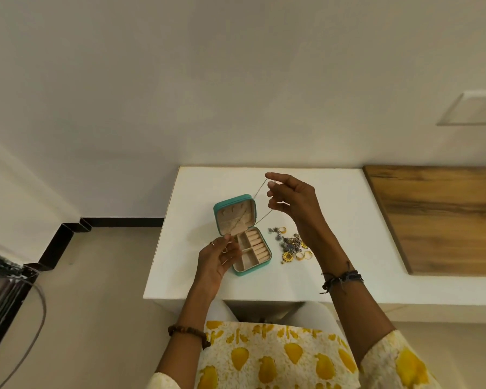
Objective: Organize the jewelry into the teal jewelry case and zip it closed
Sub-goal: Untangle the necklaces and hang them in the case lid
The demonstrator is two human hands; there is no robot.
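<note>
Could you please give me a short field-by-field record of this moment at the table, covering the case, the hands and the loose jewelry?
case: teal jewelry case, open on the white table, lid upright
chain: thin necklace chain, stretched between both hands above the case
right hand: right hand raised, pinching the chain's upper end
left hand: left hand at the case's left edge, pinching the lower end
loose jewelry: pile of rings and earrings on the table right of the case
zipper: not closed
</note>
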